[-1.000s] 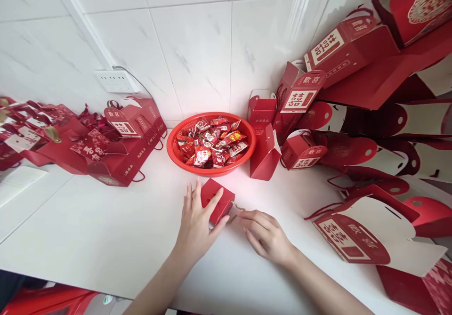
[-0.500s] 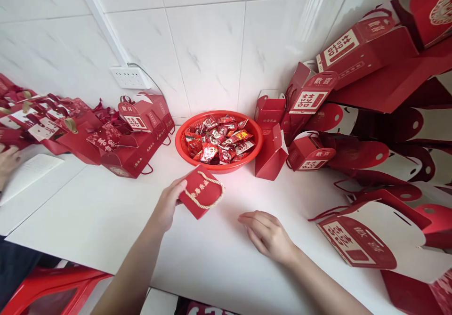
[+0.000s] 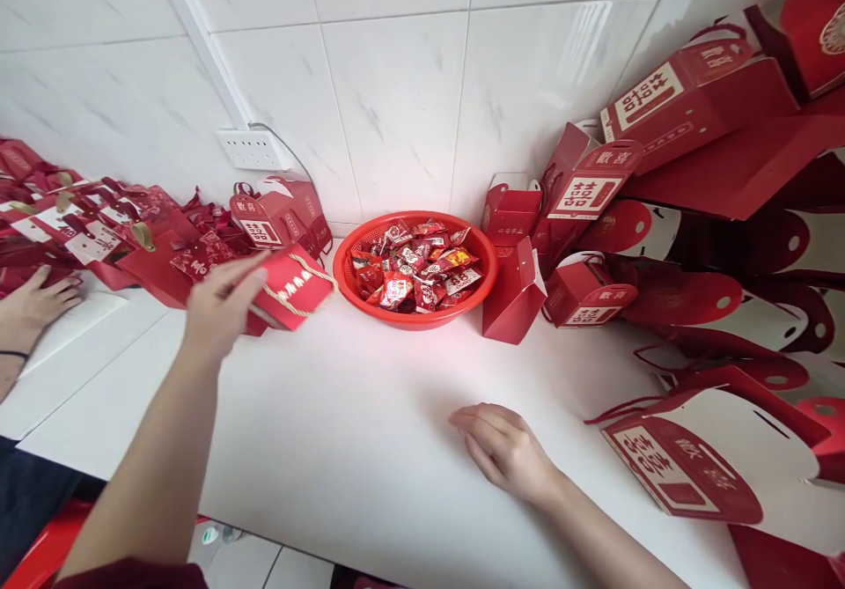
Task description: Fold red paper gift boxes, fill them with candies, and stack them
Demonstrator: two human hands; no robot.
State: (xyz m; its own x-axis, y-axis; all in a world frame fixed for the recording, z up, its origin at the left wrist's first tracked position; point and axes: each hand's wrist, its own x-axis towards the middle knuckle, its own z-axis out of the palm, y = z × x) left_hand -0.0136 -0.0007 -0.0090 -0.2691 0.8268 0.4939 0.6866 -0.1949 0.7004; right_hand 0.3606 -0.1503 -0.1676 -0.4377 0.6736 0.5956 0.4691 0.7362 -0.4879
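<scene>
My left hand (image 3: 221,303) grips a small red gift box (image 3: 297,291) with a twisted cream cord handle and gold characters. It holds the box tilted at the left, in front of the red boxes by the wall. My right hand (image 3: 505,448) rests on the white table (image 3: 343,448) with its fingers curled together; whether anything is inside them is hidden. Beyond my hands stands a red plastic basket (image 3: 488,285), filled with candies (image 3: 415,263) in red wrappers.
Red gift boxes (image 3: 594,184) stand and lie stacked along the right side. More red boxes and bags (image 3: 99,219) crowd the left. Another person's hand (image 3: 40,307) lies on an open book (image 3: 85,320) at far left. A power strip (image 3: 252,149) hangs on the tiled wall.
My left hand has carried the small gift box left and away from me, toward the left boxes. The right hand has stayed put. The other person's hand has come further into view.
</scene>
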